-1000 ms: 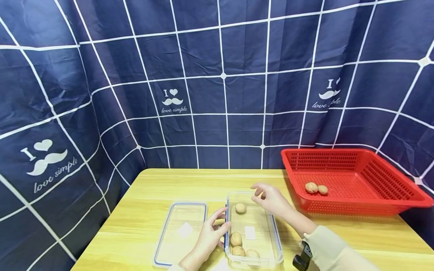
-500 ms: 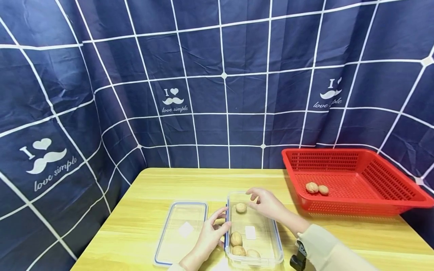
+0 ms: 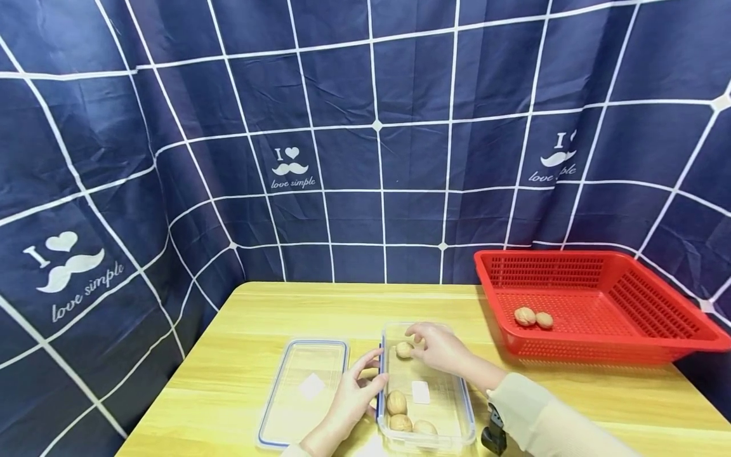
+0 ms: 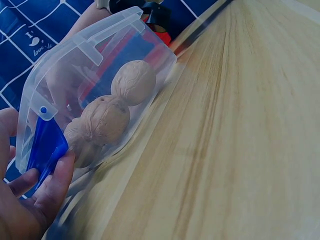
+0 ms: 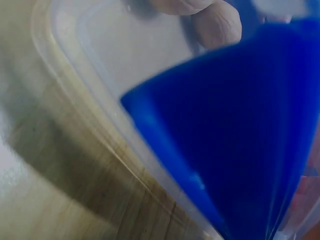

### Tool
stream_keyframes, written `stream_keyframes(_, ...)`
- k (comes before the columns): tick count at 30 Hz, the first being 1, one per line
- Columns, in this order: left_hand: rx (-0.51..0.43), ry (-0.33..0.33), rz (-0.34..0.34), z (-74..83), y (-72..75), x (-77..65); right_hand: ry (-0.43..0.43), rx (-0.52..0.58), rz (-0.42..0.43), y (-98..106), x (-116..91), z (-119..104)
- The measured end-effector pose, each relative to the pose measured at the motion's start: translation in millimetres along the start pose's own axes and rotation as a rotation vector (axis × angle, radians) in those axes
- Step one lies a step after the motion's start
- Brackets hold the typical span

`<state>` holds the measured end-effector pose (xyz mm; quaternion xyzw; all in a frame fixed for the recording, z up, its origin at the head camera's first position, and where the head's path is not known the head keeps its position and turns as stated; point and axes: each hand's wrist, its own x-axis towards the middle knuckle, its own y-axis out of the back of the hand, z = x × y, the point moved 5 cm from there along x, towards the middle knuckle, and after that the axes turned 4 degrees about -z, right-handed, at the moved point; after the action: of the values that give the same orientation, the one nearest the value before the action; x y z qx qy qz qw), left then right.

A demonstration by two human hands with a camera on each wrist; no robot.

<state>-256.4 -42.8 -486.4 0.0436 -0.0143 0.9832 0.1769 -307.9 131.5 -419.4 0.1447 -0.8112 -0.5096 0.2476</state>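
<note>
My left hand (image 3: 355,393) holds the left side of a clear plastic container (image 3: 436,409), its fingers at the blue latch flap (image 4: 46,150). Several walnuts lie in the container: a group in its near left corner, including one walnut (image 4: 134,82), and a single walnut (image 3: 404,350) towards the far end. Over that far end is my right hand (image 3: 441,348), the thumb right beside the single walnut and the bent index finger just above it. Another blue flap (image 5: 225,125) fills much of the right wrist view and hides the hand there.
Left of the container lies its clear lid (image 3: 302,393) with a blue seal, on the wooden table (image 3: 228,355). A red plastic basket (image 3: 594,349) at the back right holds two walnuts (image 3: 525,317). Behind the table hangs a dark blue checked curtain (image 3: 354,216).
My right hand has moved left and slightly down, from above the container's far right rim to the single walnut. The left hand has stayed on the container's side.
</note>
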Motion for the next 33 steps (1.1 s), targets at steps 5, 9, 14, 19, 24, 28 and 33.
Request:
stream_keyframes(5,0.013,0.005,0.006,0.3,1.0,0.2,0.005,-0.070,-0.001,-4.7,3.9,1.1)
stream_keyframes(9,0.016,0.013,0.007,0.6,1.4,-2.8,-0.002,-0.043,-0.039,-10.5,5.1,1.7)
stream_keyframes(14,0.010,0.022,0.011,0.0,1.8,-5.4,0.003,-0.047,-0.084,-17.0,3.3,-2.9)
stream_keyframes(19,0.022,0.019,0.009,1.1,1.5,-4.1,-0.005,-0.103,-0.130,-20.2,3.5,-6.9)
stream_keyframes(24,0.019,0.018,0.012,0.6,0.6,-3.0,-0.024,-0.126,-0.192,-26.7,3.0,-7.2)
stream_keyframes(28,0.018,0.025,0.017,-0.6,1.0,-2.4,-0.050,-0.136,-0.212,-30.8,2.7,-4.5)
stream_keyframes(33,0.011,0.024,0.015,-0.7,1.4,-1.8,-0.055,-0.121,-0.210,-31.1,3.2,-4.0)
